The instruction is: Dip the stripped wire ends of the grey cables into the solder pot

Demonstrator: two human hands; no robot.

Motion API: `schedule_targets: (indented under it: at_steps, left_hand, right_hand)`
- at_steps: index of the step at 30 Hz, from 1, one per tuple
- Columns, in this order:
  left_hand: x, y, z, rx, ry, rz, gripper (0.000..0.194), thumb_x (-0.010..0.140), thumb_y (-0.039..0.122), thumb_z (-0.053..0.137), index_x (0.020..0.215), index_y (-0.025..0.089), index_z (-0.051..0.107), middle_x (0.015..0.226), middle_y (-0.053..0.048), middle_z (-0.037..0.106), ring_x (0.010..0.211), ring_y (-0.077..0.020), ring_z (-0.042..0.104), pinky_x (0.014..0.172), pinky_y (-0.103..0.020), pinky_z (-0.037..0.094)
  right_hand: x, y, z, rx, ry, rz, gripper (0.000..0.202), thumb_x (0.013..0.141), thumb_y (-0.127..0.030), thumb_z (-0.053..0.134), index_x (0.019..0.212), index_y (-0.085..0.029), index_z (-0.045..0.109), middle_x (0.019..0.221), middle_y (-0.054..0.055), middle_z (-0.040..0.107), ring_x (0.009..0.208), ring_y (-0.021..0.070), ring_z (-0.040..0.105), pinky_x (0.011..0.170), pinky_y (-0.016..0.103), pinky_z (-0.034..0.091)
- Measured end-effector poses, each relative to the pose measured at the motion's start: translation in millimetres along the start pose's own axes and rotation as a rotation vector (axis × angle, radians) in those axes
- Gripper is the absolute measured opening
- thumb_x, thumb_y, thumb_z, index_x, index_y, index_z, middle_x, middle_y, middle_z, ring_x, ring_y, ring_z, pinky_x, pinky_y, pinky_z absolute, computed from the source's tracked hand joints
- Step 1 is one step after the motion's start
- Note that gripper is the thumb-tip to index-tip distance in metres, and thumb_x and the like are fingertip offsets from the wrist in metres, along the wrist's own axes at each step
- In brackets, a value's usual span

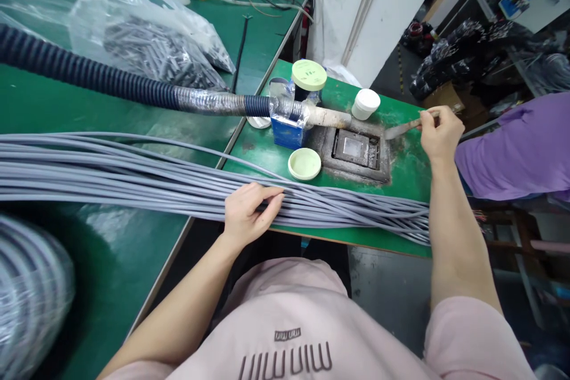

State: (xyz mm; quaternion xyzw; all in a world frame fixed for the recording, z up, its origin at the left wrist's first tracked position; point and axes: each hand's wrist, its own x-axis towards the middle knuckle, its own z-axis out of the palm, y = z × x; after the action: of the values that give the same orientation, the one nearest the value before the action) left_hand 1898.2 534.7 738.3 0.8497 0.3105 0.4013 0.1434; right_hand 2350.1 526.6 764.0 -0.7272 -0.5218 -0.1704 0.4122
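Observation:
My left hand (252, 214) rests on a long bundle of grey cables (347, 205), thumb and forefinger nearly together over it; its other fingers are curled and partly hidden. My right hand (440, 130) is closed around the handle of a flat-bladed scraper (398, 130). The blade's tip is at the right rim of a square solder pot (385, 169) set in the green bench. Shiny metal shows in the pot's middle. Left of the pot, a pale nozzle (329, 117) on a black corrugated hose (133, 84) lies over a blue box (287, 132).
Around the pot stand a white lidded jar (366, 104), a tub with a pale green lid (309, 74) and a loose green lid (304, 164). Plastic bags of grey pieces (146, 44) lie back left. A wrapped cable coil (33, 291) is front left. A person in purple (519, 148) is at right.

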Motion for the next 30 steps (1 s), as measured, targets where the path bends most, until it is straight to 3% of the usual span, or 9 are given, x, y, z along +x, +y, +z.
schedule_targets:
  at_steps: [9,18,30]
  left_hand:
    - [-1,-1,0.2,0.018,0.002,-0.004,0.009,0.082,0.018,0.065,0.090,0.018,0.069,0.065,0.000,0.064,0.058,-0.0111,0.054,0.060,-0.026,0.041]
    - [1,3,-0.9,0.030,-0.010,-0.025,0.010,0.084,0.022,0.062,0.089,0.018,0.070,0.071,-0.003,0.070,0.060,-0.0125,0.059,0.062,-0.028,0.045]
    - [1,1,-1.1,0.022,-0.012,-0.020,0.010,0.084,0.023,0.062,0.088,0.018,0.070,0.072,-0.003,0.071,0.061,-0.0129,0.060,0.062,-0.028,0.046]
  right_hand:
    - [-15,-56,-5,0.190,-0.065,-0.002,0.026,0.093,-0.047,0.052,0.088,-0.023,0.060,0.078,0.003,0.066,0.069,0.0224,0.069,0.064,0.036,0.055]
    - [-33,-81,16,0.345,-0.146,0.030,0.020,0.088,-0.043,0.059,0.084,-0.024,0.062,0.074,0.000,0.065,0.067,0.0209,0.069,0.061,0.034,0.054]
    - [-40,-93,21,0.310,-0.187,0.021,0.019,0.088,-0.044,0.060,0.082,-0.026,0.062,0.075,0.001,0.067,0.069,0.0220,0.069,0.064,0.035,0.054]
